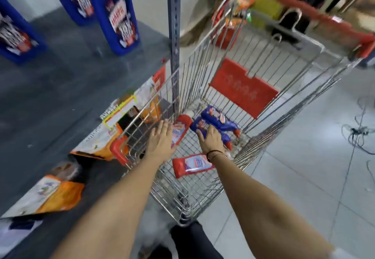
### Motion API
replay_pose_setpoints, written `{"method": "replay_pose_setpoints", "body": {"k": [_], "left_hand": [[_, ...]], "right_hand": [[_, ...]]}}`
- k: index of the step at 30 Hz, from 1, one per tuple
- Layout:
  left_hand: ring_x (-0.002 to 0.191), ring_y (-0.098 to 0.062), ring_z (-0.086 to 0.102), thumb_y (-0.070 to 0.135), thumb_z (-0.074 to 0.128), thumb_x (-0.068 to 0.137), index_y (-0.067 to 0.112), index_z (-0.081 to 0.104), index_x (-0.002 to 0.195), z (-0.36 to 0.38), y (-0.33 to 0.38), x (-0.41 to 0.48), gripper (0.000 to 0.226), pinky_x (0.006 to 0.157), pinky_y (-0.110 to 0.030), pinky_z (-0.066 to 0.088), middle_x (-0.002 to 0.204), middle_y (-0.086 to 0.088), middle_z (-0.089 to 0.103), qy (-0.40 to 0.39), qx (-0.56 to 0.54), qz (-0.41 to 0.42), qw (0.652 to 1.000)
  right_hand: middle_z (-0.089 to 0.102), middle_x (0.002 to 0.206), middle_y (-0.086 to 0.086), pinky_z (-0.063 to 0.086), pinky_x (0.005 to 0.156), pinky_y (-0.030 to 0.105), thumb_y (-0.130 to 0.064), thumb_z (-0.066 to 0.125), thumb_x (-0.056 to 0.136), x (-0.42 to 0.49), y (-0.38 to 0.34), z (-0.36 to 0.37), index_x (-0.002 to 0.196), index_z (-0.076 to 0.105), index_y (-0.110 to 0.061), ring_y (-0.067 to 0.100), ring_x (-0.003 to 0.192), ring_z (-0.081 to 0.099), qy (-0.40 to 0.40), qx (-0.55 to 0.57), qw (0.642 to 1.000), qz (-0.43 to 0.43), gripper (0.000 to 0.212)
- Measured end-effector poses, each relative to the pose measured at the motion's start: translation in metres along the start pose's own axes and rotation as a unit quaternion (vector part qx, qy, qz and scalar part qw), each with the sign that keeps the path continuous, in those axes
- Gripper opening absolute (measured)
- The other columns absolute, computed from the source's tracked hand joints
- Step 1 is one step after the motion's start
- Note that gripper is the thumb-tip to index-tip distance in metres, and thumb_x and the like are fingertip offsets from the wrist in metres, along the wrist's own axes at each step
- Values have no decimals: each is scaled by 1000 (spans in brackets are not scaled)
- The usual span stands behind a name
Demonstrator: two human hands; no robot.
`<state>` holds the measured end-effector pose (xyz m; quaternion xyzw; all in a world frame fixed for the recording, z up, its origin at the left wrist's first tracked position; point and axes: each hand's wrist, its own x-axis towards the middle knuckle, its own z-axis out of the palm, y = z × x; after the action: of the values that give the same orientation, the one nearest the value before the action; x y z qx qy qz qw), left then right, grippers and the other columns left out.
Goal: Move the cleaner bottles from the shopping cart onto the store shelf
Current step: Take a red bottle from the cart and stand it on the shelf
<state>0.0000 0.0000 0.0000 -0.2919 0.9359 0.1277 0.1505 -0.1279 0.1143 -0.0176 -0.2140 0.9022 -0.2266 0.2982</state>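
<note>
I am picking up bottles. My left hand [161, 141] is open beside a red bottle [180, 129] — my right hand [211, 140] closes on a blue bottle [205, 125] in the cart [203, 187]. Next I lift them up left onto the shelf [60, 80].

Four bottles lie flat on the wire floor of the cart [205, 66]: two blue bottles [218, 119] side by side, red caps pointing right, and two red bottles [181, 128] with pale labels, one nearer [191, 166]. Three blue jugs [119, 19] stand on the grey shelf [60, 80].
</note>
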Motion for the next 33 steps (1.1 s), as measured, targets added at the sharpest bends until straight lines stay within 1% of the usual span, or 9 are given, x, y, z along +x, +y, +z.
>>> {"method": "replay_pose_setpoints", "body": {"k": [5,8,11,14,18,20,23,28,33], "left_hand": [[139,-35,23,44,56,84,8,9,144,63,-18,39,84,110,-49,30,155,-17,14,-86,-88,-128,984],[132,-38,34,39,62,82,6,15,143,92,-28,72,84,105,-48,36,150,-20,24,-109,-147,-187,965],[134,-37,31,41,63,80,0,18,141,121,-37,100,87,111,-45,30,148,-23,28,-140,-182,-218,949],[121,-39,44,43,76,66,0,36,129,139,-39,115,86,97,-44,40,132,-24,44,-105,-206,-259,938],[108,-39,56,45,83,54,-2,37,122,137,-31,113,94,86,-43,47,119,-23,57,-112,-243,-273,924],[105,-37,58,42,84,53,0,39,118,133,-25,109,90,83,-40,48,117,-21,60,-115,-267,-286,913],[103,-34,60,49,84,49,4,45,112,112,-19,93,87,81,-37,49,113,-16,62,-112,-255,-287,917],[116,-35,51,47,82,55,4,40,125,64,-14,46,92,92,-38,45,126,-18,53,-100,-232,-256,933],[112,-36,55,65,76,37,15,39,128,25,-18,-7,110,94,-43,48,124,-15,58,-93,-265,-191,940]], "right_hand": [[36,145,26,28,110,42,-42,43,94,52,26,58,138,30,4,38,134,33,-93,88,980,153,65],[55,118,22,38,105,44,-44,47,91,89,28,84,99,59,-6,36,123,49,-117,126,965,200,41],[63,99,17,48,96,49,-50,55,82,119,28,111,85,58,-11,33,98,60,-127,206,945,222,40],[59,85,16,50,93,53,-39,65,80,150,34,144,69,50,-12,29,83,57,-120,308,913,238,32],[57,90,12,52,90,48,-28,76,72,154,23,155,91,56,-8,27,87,55,-109,380,877,274,34],[55,89,10,56,75,41,-27,78,71,147,18,149,105,55,-2,26,82,56,-109,396,867,281,48],[55,70,6,50,46,24,-24,76,74,132,16,136,82,56,-4,16,58,53,-135,435,845,281,30],[62,76,6,53,63,31,-28,75,75,87,-2,107,90,59,-7,17,62,59,-154,482,822,262,30],[67,102,9,54,68,32,-32,79,70,32,-17,75,118,57,-6,23,81,65,-132,519,821,200,59]]}}
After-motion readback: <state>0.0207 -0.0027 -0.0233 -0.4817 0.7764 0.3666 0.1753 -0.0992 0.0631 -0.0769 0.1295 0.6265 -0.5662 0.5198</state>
